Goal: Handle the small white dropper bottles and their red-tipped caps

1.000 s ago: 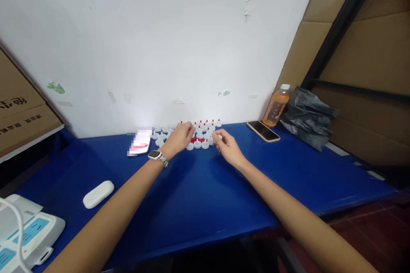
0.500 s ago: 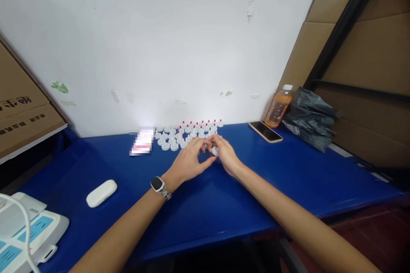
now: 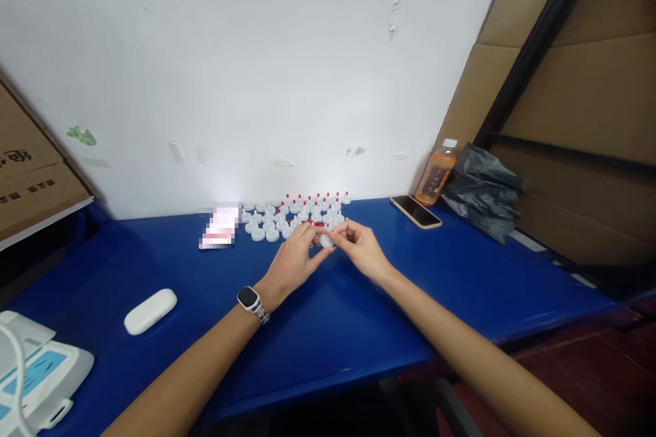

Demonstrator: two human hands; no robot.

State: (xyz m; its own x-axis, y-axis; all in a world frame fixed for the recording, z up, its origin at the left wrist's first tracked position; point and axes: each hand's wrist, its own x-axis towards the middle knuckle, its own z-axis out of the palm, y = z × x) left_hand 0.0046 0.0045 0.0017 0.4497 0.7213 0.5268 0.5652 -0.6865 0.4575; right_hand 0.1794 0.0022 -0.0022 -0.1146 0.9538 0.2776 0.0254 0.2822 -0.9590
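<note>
A white round bottle cap (image 3: 326, 240) sits between my two hands, partly covered by fingers. My left hand (image 3: 294, 256) holds it from the left, with its thumb stretched along the near side. The fingertips of my right hand (image 3: 363, 249) pinch together at the cap's upper right edge; whether they also hold a small tip there I cannot tell. Just behind are several white nozzle caps (image 3: 258, 234) standing in rows on the table. Toward the wall, several white caps with red tips (image 3: 347, 197) stand upright. Small red tips (image 3: 313, 222) show just beyond my fingers.
On the blue table (image 3: 328, 328), a phone (image 3: 416, 211), an orange drink bottle (image 3: 435, 174) and a black plastic bag (image 3: 484, 191) lie or stand at right. Leftward are a blurred-out pink-white packet (image 3: 220, 227), a white case (image 3: 150, 311) and a power strip (image 3: 46, 375).
My right hand has drawn back slightly and opened its grasp into a fingertip pinch, exposing more of the cap. The whole view has shifted a little.
</note>
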